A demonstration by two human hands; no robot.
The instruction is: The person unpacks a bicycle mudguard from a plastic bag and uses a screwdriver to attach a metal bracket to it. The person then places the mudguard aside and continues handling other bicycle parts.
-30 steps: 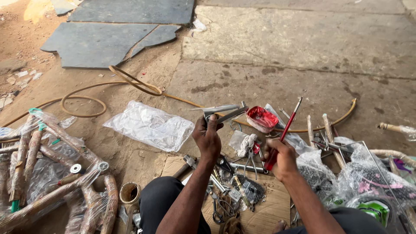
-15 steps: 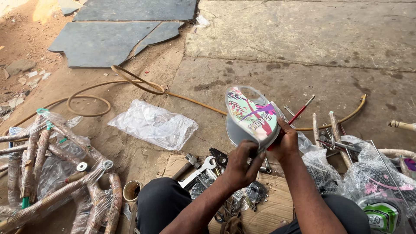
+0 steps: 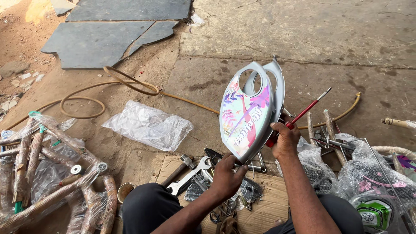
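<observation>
I hold up a leaf-shaped grey panel (image 3: 245,119) with a colourful floral print and a round hole near its top. A second grey panel of the same shape (image 3: 278,84) sits right behind it. My left hand (image 3: 226,177) grips the panel's lower tip from below. At the panel's right edge, my right hand (image 3: 284,139) also holds a red-handled screwdriver (image 3: 303,113) that points up and to the right. Below the panel, spanners (image 3: 189,177) and other metal tools lie on a piece of cardboard (image 3: 264,208).
A crumpled clear plastic bag (image 3: 148,125) lies on the ground to the left. A tan hose (image 3: 108,89) loops across the dirt behind it. Wrapped bicycle parts (image 3: 47,173) are piled at the left, and more bagged parts (image 3: 372,182) at the right. Dark stone slabs (image 3: 108,34) lie far back.
My hands left the tools and a small red item on the ground, lifted the printed panel and turned it upright; it now faces me with the second panel behind it.
</observation>
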